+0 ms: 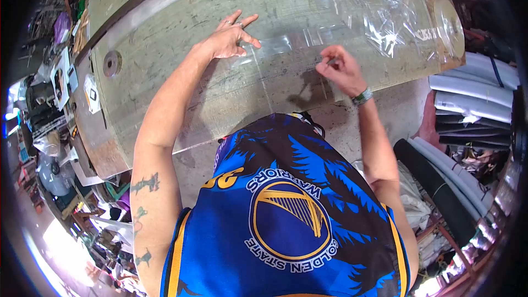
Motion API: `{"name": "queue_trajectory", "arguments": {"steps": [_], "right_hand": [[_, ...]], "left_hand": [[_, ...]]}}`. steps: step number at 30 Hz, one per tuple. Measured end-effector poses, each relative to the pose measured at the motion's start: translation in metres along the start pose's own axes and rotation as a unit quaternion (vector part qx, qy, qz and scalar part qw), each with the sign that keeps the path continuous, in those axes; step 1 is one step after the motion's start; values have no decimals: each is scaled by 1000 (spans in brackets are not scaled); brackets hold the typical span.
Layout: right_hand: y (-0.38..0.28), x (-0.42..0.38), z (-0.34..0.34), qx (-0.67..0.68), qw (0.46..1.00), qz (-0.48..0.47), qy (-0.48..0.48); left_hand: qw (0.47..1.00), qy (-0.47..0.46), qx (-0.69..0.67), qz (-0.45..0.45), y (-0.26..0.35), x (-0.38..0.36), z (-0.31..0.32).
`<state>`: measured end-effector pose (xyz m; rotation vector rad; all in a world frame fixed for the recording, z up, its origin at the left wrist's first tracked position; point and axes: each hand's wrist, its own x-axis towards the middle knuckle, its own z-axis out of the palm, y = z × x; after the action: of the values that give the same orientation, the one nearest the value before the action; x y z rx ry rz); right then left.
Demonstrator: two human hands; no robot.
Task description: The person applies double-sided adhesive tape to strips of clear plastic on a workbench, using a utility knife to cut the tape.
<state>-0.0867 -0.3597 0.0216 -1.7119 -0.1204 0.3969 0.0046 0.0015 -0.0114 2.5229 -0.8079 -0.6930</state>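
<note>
A clear plastic sheet (pixel 286 44) lies flat on the worn worktable (pixel 165 60). My left hand (pixel 231 37) rests on it with fingers spread, pressing the film down. My right hand (pixel 340 69) is to the right, fingers pinched together on the near edge of the film or on something small that I cannot make out. A wristband sits on my right wrist. More crumpled clear film (pixel 385 16) lies at the table's far right.
A metal disc (pixel 112 63) is set into the table at the left. Rolls of material (pixel 473 104) are stacked at the right. Cluttered shelves and bags (pixel 49 104) fill the left side. A round labelled roll end (pixel 448 19) stands at the far right corner.
</note>
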Motion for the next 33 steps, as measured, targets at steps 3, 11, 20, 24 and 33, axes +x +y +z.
{"name": "queue_trajectory", "arguments": {"steps": [3, 11, 20, 24, 33], "right_hand": [[-1, -9, 49, 15, 1000, -14, -2], [-4, -28, 83, -141, 980, 128, 63], [27, 38, 158, -168, 975, -109, 100], [33, 54, 165, -201, 964, -141, 106], [28, 58, 166, -228, 955, -154, 112]], "left_hand": [[1000, -3, 12, 1, -1, 0, 1], [1000, 4, 27, 5, 0, 0, 0], [999, 17, 38, 19, -7, 0, 5], [999, 12, 31, 14, -7, -1, 4], [1000, -1, 28, -4, -3, -2, 2]]}}
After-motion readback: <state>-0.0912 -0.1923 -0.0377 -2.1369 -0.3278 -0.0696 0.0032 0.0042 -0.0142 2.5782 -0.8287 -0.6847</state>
